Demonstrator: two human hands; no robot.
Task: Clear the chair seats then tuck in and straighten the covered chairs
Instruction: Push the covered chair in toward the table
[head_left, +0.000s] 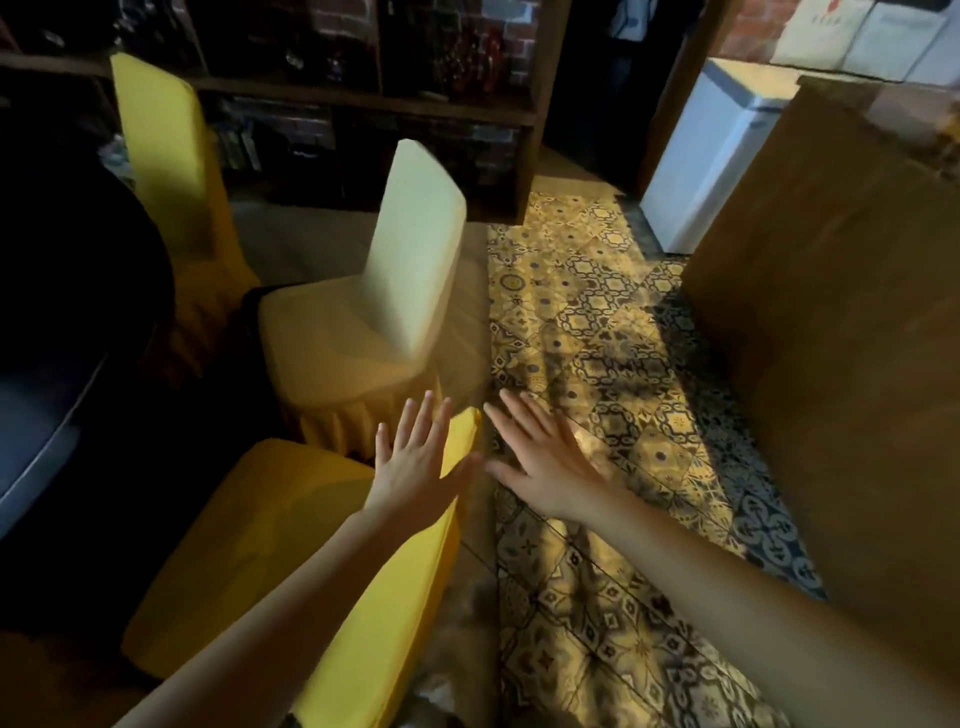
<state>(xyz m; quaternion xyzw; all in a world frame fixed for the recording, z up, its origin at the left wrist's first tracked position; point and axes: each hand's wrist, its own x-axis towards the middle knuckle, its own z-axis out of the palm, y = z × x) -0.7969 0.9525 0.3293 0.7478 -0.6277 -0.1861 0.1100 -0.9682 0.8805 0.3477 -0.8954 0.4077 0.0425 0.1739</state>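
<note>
To the far left of the hands is a dark desk (78, 270), with the far chair (166, 156) beyond it. Ahead of the left hand (415, 467), the middle chair (353, 353) sits angled with its seat bare. The near chair (249, 545) is below that hand, which is flat, spread and empty over the backrest's top edge; I cannot tell if it touches. The right hand (545, 473), also flat and empty, hangs just beside it over the tiled floor (649, 389). The seats look cleared, so tucking in seems the current step, which calls for gripping the backrest and pushing left. The aisle is open to the right, up to the wooden desk (831, 322).
</note>
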